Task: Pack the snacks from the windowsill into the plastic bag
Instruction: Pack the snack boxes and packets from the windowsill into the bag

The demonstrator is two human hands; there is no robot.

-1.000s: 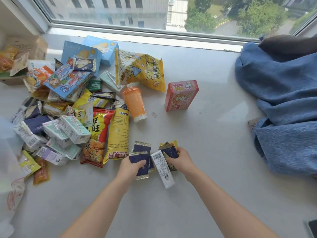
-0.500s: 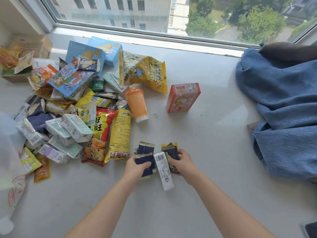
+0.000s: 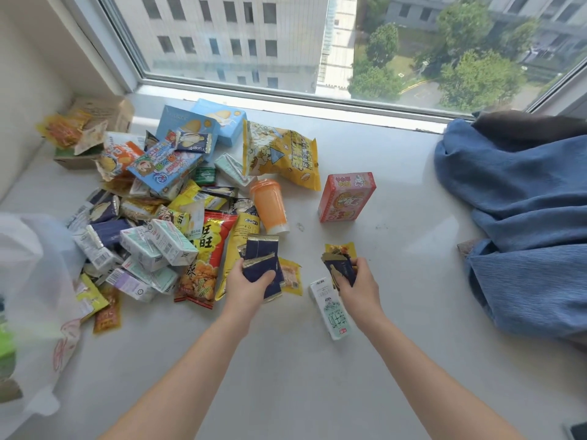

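1. The windowsill is one big pale slab with the window frame along the far edge. The near middle and centre-right are bare, so there's room around both arms there.
2. A blue cloth is heaped along the right side and eats up that edge.
3. The plastic bag, white and see-through, slumps at the left edge, right up against the snack pile, which spreads from the far-left corner toward the centre.
4. A big yellow popcorn bag lies far centre. A pink box stands on its own right of the pile, with an orange cup on its side between them.
5. The left hand is curled round a stack of navy packets with gold edges.
6. The right hand grips a few more navy and yellow packets.
7. A white milk carton lies flat just beside the right wrist; the print on it is too small for me to read. A red bag in the pile has "旺旺" on it.
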